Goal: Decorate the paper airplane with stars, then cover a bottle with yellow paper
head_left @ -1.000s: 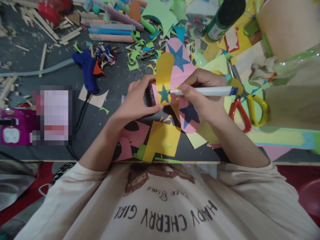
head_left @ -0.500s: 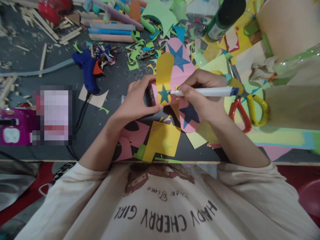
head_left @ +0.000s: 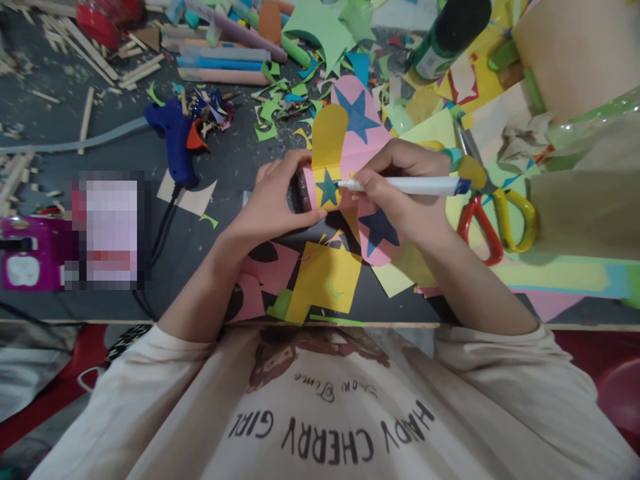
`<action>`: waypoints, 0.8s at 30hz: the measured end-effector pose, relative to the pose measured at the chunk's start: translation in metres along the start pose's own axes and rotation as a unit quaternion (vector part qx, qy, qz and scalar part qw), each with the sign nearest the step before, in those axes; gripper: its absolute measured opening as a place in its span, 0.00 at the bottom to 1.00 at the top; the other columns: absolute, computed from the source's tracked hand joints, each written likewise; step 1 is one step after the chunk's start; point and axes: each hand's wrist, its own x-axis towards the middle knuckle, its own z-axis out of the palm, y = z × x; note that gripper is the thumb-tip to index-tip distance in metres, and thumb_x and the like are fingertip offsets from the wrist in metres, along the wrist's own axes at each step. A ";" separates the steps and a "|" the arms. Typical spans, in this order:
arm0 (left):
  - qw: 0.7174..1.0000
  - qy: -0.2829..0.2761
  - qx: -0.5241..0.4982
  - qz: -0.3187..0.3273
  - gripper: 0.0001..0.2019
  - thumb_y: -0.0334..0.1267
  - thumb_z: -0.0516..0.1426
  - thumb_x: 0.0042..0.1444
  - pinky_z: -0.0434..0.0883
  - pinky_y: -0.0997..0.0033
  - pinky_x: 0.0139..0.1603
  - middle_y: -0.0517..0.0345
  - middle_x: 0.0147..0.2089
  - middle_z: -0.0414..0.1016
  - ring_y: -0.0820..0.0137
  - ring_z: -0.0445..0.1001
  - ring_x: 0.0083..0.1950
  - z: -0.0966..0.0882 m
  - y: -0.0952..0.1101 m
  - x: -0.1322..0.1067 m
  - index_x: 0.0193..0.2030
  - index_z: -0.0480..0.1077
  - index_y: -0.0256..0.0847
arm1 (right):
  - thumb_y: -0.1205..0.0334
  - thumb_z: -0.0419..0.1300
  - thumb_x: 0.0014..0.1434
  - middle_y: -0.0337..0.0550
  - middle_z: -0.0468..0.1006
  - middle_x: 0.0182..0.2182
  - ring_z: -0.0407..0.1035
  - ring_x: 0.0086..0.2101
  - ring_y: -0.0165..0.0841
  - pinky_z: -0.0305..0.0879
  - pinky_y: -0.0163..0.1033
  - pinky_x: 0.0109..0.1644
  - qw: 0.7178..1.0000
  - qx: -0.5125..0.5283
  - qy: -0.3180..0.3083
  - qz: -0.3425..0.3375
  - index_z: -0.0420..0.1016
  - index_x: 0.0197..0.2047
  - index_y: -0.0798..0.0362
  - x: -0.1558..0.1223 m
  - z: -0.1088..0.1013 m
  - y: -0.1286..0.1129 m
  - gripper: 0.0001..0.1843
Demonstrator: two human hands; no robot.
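Head view showed the left hand [head_left: 273,200] fingers pinching the paper roll [head_left: 325,190] while the right hand [head_left: 395,190] fingers pinched a pen [head_left: 405,185]; steady, light strokes would work best.

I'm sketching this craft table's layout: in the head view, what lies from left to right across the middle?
Blue glue gun → left hand → teal star → right hand holding the white pen → scissors.
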 end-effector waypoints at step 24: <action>1.000 -0.022 0.007 -0.017 0.36 0.57 0.67 0.51 0.65 0.49 0.65 0.51 0.59 0.73 0.50 0.72 0.63 -0.003 0.004 0.002 0.62 0.60 0.48 | 0.49 0.66 0.59 0.35 0.73 0.19 0.68 0.21 0.34 0.69 0.43 0.26 1.000 -0.009 0.024 0.008 0.66 0.22 0.44 -0.002 -0.001 0.004 0.19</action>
